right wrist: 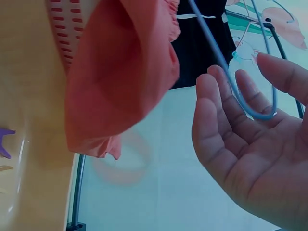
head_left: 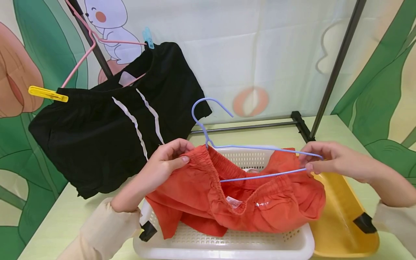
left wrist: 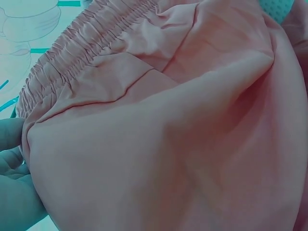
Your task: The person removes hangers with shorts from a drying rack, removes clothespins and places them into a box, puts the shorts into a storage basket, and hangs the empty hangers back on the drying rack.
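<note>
Red shorts (head_left: 191, 187) with an elastic waistband spread over a white basket (head_left: 224, 252). At the left end of the waistband, my left hand (head_left: 162, 166) pinches the fabric between thumb and fingers. A blue hanger (head_left: 266, 148) has its left end inside the waistband, hidden by cloth, and its hook points up. My right hand (head_left: 331, 160) loosely holds the hanger's right end, with fingers curved around the bend. In the right wrist view, that end lies between thumb and fingers, outside the red cloth. The shorts' right side hangs beside this hand.
Black shorts (head_left: 97, 133) hang on a pink hanger (head_left: 78, 66) at left, with a yellow clip (head_left: 48, 94) and a blue clip (head_left: 148, 38). A yellow bin (head_left: 344, 216) stands right of the basket; a purple object (right wrist: 5, 142) lies in it. Behind stands a black rack (head_left: 338, 68).
</note>
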The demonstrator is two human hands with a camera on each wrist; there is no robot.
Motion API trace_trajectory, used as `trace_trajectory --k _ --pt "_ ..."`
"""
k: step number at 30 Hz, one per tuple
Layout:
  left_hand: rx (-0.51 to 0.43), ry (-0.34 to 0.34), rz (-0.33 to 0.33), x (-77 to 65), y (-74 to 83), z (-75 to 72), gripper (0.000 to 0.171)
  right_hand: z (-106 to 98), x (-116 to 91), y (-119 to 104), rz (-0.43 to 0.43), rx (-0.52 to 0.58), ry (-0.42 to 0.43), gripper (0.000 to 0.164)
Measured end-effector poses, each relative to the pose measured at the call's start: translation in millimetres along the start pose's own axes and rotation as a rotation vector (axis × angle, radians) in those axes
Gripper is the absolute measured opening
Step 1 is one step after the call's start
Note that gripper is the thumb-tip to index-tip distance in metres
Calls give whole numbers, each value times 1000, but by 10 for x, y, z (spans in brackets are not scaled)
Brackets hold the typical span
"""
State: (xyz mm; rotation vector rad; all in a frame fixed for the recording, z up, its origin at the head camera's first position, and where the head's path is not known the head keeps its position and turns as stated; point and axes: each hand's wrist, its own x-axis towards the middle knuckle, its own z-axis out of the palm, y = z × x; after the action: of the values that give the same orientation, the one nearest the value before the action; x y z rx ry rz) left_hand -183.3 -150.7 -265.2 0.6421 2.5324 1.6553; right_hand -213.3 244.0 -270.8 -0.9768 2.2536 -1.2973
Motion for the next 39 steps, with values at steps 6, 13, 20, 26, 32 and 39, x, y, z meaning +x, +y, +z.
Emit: trace_trajectory --k 6,13,20,26,32,39 --pt "23 4 -10 14 11 24 19 22 49 -109 7 -59 45 13" --pt "51 21 -30 31 16 60 19 115 142 -226 -17 -159 127 9" --pt "72 28 -48 49 22 97 18 247 237 -335 -59 -289 267 8" --pt "61 39 -58 48 45 148 19 344 313 -419 -28 -369 333 9" --pt "75 55 -59 41 80 186 19 440 389 -475 -61 -458 393 13" --pt "75 74 -60 30 88 206 20 528 481 -474 -189 -562 530 13"
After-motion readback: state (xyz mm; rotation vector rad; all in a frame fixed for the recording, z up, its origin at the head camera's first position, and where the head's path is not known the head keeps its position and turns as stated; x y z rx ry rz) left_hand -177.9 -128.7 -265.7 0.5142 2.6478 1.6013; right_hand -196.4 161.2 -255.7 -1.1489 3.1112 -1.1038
